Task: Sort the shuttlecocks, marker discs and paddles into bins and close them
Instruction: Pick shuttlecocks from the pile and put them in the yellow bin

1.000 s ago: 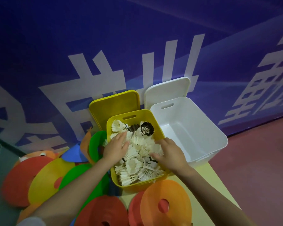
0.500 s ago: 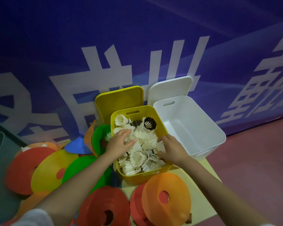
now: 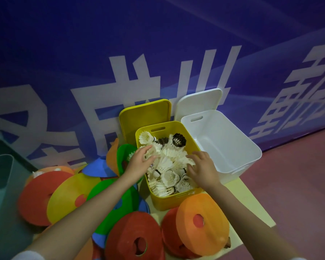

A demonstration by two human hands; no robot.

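Note:
A yellow bin (image 3: 169, 200) stands in the middle, heaped with white shuttlecocks (image 3: 167, 166) and a dark one (image 3: 179, 140) at the back. My left hand (image 3: 139, 163) lies on the left side of the heap with fingers spread. My right hand (image 3: 203, 166) rests on the right side, fingers straight. Its yellow lid (image 3: 144, 117) leans against the wall behind. An empty white bin (image 3: 223, 143) stands to the right, with its white lid (image 3: 199, 100) behind it. Marker discs (image 3: 203, 222) in orange, red, yellow, green and blue lie in front and to the left.
A blue banner wall with white characters rises right behind the bins. A grey-green bin (image 3: 0, 184) shows at the left edge. The bins stand on a pale yellow surface (image 3: 251, 209); red floor lies to the right.
Both hands have lifted slightly and spread their fingers over the shuttlecock heap. The camera view has shifted a little; the bins have stayed put.

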